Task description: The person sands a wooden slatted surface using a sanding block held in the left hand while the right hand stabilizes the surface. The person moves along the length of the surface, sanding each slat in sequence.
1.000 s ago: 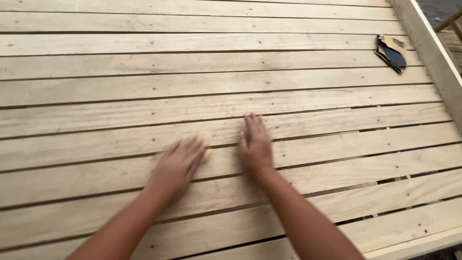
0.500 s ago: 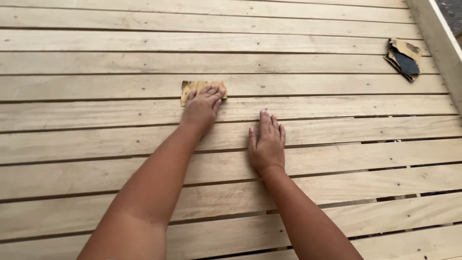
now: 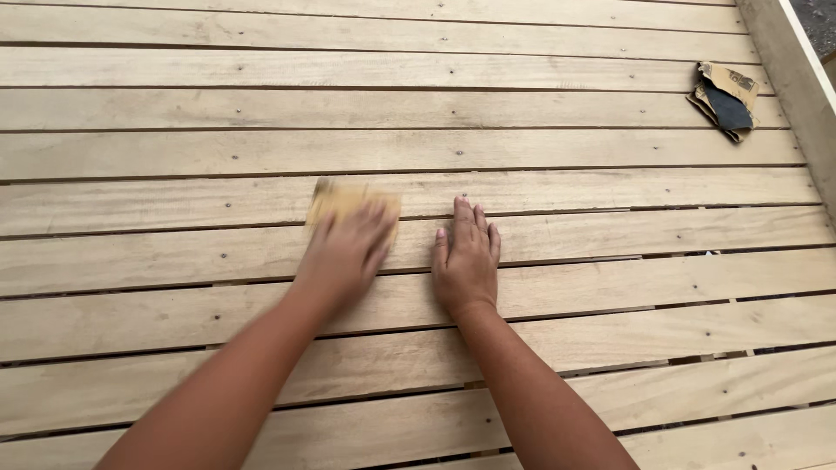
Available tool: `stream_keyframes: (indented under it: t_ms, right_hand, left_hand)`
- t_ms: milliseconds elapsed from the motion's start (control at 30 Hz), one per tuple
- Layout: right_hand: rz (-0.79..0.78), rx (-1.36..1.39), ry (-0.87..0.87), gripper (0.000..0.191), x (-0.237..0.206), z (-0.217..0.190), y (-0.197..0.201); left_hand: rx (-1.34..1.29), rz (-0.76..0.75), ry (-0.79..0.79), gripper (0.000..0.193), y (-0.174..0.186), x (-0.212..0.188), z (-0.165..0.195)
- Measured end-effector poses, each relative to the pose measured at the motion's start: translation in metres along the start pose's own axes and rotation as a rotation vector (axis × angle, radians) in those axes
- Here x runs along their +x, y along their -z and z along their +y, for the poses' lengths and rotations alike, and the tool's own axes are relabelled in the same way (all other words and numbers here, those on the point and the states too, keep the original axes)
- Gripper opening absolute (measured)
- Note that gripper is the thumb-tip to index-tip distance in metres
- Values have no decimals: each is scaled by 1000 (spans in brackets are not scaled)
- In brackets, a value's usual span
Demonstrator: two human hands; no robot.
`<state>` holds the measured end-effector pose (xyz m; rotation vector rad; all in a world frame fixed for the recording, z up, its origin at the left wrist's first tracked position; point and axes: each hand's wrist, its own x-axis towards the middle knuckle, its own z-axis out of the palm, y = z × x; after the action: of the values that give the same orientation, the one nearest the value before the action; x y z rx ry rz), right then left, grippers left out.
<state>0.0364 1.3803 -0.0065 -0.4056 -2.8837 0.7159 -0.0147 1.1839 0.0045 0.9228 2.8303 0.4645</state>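
Left hand, blurred, apparently presses yellow sandpaper onto the slats beside the flat, spread right hand; fingers risk catching slat gaps or nail heads.

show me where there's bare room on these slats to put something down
The slats left of and beyond the left hand are bare. So is the stretch between the right hand and the worn sandpaper scraps near the side rail. It is crowded only around the hands and the sandpaper sheet.
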Motion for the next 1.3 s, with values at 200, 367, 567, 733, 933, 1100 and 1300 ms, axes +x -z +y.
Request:
stream_keyframes:
  t_ms: [200,367,567,733,933,1100,1300]
  right_hand:
    - [52,74,21,58,-2,-1,3]
    - [68,293,-50,57,-3,1,14]
    - [33,166,32,56,-7,43,51]
    - [30,-164,-61,61,1,67,45]
    - [-26,-225,-87,62,6,68,34]
    - [-34,-215,-92,61,4,66,39]
    - [-8,-218,-62,61,4,65,40]
  left_hand:
    - [-49,-43,81,53,0,59,25]
    - [-20,-112,-67,53,8,-100,42]
    - [277,-415,-495,52,43,-97,12]
    - [204,-349,-335,62,39,-29,35]
    - [138,-160,116,58,-3,115,74]
    - [101,-60,163,59,-10,136,88]
    - [149,128,-113,59,-24,-70,78]
